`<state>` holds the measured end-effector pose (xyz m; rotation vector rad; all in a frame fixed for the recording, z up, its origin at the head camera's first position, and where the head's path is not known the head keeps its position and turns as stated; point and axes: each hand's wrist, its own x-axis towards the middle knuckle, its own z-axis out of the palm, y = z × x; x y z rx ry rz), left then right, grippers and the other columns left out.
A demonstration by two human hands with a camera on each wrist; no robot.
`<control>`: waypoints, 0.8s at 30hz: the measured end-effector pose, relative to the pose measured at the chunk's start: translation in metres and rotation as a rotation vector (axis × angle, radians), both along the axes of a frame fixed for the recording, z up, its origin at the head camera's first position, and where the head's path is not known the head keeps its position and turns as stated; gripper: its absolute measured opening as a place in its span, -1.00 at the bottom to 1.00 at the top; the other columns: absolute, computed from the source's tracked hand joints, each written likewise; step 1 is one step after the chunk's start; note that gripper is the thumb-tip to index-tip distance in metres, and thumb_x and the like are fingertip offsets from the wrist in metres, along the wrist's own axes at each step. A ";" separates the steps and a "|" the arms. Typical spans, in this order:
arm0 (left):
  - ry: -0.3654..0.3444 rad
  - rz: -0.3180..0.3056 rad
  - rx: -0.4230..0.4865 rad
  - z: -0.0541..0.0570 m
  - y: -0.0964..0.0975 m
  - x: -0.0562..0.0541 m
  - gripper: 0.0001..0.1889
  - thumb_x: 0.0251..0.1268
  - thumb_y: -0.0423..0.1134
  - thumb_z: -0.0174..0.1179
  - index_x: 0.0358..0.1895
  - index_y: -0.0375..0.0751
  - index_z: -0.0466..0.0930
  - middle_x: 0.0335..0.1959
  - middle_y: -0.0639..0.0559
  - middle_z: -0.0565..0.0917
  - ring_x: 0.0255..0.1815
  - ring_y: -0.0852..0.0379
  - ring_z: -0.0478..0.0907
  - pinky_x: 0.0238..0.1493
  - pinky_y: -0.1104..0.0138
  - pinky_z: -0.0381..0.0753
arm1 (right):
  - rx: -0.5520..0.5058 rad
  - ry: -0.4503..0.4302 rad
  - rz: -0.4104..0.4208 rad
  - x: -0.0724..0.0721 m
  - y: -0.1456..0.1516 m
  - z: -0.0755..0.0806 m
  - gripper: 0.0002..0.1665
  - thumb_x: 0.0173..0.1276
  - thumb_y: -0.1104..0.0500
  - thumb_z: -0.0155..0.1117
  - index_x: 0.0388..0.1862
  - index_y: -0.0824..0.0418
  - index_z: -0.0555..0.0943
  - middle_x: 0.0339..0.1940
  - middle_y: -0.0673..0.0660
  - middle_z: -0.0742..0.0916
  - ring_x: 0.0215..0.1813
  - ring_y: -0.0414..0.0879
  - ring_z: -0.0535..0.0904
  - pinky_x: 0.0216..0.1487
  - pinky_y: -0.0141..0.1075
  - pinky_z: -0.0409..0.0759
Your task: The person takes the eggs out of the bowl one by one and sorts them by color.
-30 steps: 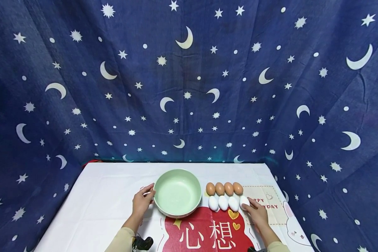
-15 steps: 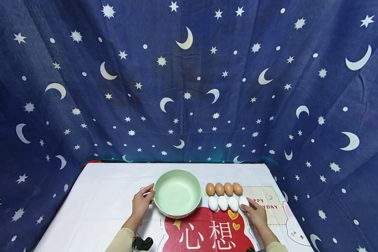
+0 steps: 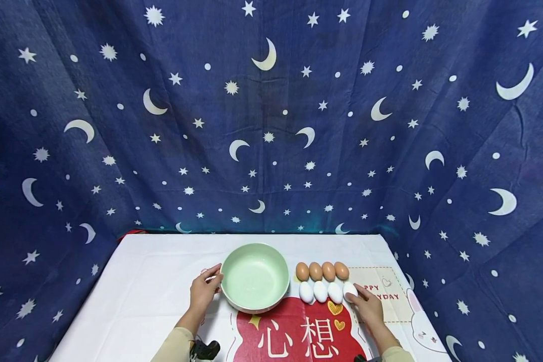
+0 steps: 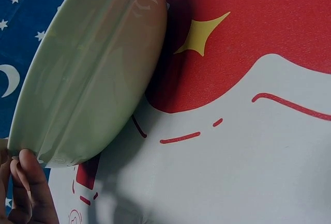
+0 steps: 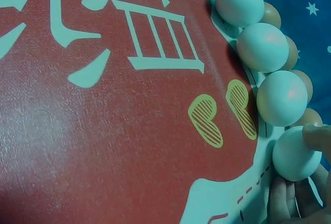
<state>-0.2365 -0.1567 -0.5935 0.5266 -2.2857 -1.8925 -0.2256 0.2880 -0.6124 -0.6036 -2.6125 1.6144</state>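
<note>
A pale green bowl (image 3: 255, 276) stands on the table, nothing inside it. My left hand (image 3: 204, 290) holds it at its left rim; the left wrist view has the fingertips against the bowl's side (image 4: 98, 74), close to the rim. To the bowl's right lie two rows of eggs, brown eggs (image 3: 322, 271) behind and white eggs (image 3: 320, 291) in front. At the right end of the front row, my right hand (image 3: 369, 307) grips a white egg (image 5: 295, 154), thumb on top and fingers beneath its side. That egg remains in line with its neighbours.
The white tablecloth (image 3: 158, 281) bears a red print (image 3: 294, 334) with white characters, a beige card print (image 3: 391, 281) and a rabbit print (image 3: 427, 327). A dark blue curtain (image 3: 271, 201) with moons and stars surrounds the table at the back and sides.
</note>
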 end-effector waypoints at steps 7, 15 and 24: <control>0.011 -0.001 -0.006 0.000 0.001 0.001 -0.61 0.29 -0.31 0.25 0.18 -0.26 0.61 0.01 -0.19 0.65 -0.45 0.32 0.58 -0.50 0.50 0.70 | -0.031 0.012 0.030 -0.003 0.006 -0.004 -0.23 0.28 0.10 0.39 0.36 0.45 0.39 0.25 0.49 0.55 0.11 0.14 0.61 -0.06 -0.38 0.74; 0.007 0.002 -0.014 0.000 0.001 0.001 -0.62 0.29 -0.31 0.26 0.18 -0.25 0.62 0.01 -0.18 0.66 -0.46 0.35 0.57 -0.50 0.51 0.70 | -0.052 0.005 0.034 -0.005 0.008 -0.004 -0.20 0.22 0.12 0.43 0.35 0.47 0.39 0.21 0.50 0.56 0.00 0.04 0.66 -0.05 -0.28 0.77; -0.005 -0.011 0.001 0.000 0.000 0.001 -0.61 0.30 -0.30 0.25 0.20 -0.25 0.61 0.04 -0.20 0.65 -0.39 0.33 0.58 -0.46 0.49 0.72 | 0.011 0.010 0.035 -0.004 0.007 -0.005 -0.20 0.23 0.08 0.42 0.35 0.45 0.40 0.22 0.47 0.58 0.05 0.07 0.63 -0.07 -0.39 0.73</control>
